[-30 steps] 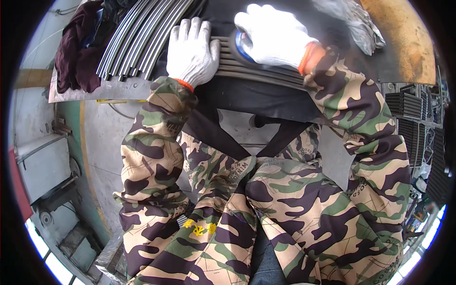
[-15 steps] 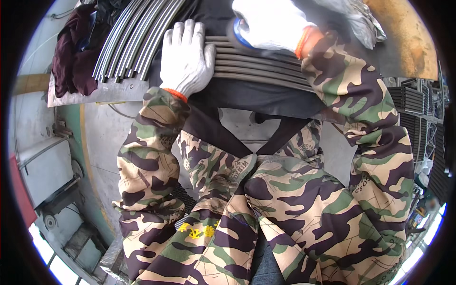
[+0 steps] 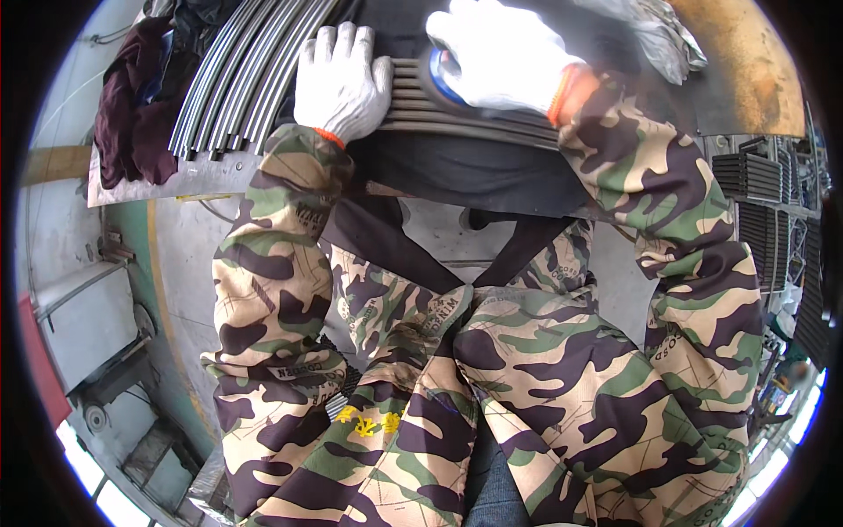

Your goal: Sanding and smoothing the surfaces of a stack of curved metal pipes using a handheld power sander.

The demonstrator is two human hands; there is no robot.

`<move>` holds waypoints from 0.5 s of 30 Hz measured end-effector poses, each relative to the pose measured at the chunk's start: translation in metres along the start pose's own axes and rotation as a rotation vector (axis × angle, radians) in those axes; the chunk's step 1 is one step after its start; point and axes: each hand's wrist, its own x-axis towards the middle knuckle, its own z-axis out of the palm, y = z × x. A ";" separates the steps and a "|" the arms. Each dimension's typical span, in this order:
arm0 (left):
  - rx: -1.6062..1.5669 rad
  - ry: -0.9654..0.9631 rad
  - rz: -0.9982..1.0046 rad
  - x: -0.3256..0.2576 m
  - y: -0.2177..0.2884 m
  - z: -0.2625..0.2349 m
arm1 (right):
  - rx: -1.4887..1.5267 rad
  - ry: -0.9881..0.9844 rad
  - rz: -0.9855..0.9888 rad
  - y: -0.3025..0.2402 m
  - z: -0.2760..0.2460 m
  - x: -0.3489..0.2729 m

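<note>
Several dull grey metal rods (image 3: pixel 413 116) lie side by side on a black cloth (image 3: pixel 439 167). My left hand (image 3: pixel 342 83), in a white knit glove with an orange cuff, rests flat over their left ends, fingers stretched out and a little apart. My right hand (image 3: pixel 502 57), gloved the same way, is closed around a round tool with a blue rim (image 3: pixel 448 86), which sits over the middle of the rods. The glove covers most of this tool, so its exact kind cannot be made out. The rods' right ends pass behind my right sleeve.
To the left, a bundle of shinier rods (image 3: pixel 233 83) lies on the metal table (image 3: pixel 132 189), beside a dark maroon cloth (image 3: pixel 132 114). Crumpled clear plastic (image 3: pixel 663 39) lies at the far right, near a rusty tan board (image 3: pixel 746 70). Racks of dark bars (image 3: pixel 746 180) stand farther right.
The rods, cloth edge and my left hand appear slightly higher in view. My right hand and the round tool have shifted slightly relative to the rods. The left hand stays flat on them.
</note>
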 end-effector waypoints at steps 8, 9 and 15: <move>0.035 0.026 -0.008 0.004 -0.005 0.006 | 0.003 -0.047 0.037 -0.001 -0.002 0.005; 0.045 0.024 -0.009 0.002 -0.005 0.003 | 0.003 -0.024 0.030 0.000 -0.001 0.009; 0.035 0.029 -0.007 0.015 0.010 0.017 | -0.037 -0.065 0.050 0.000 -0.001 0.002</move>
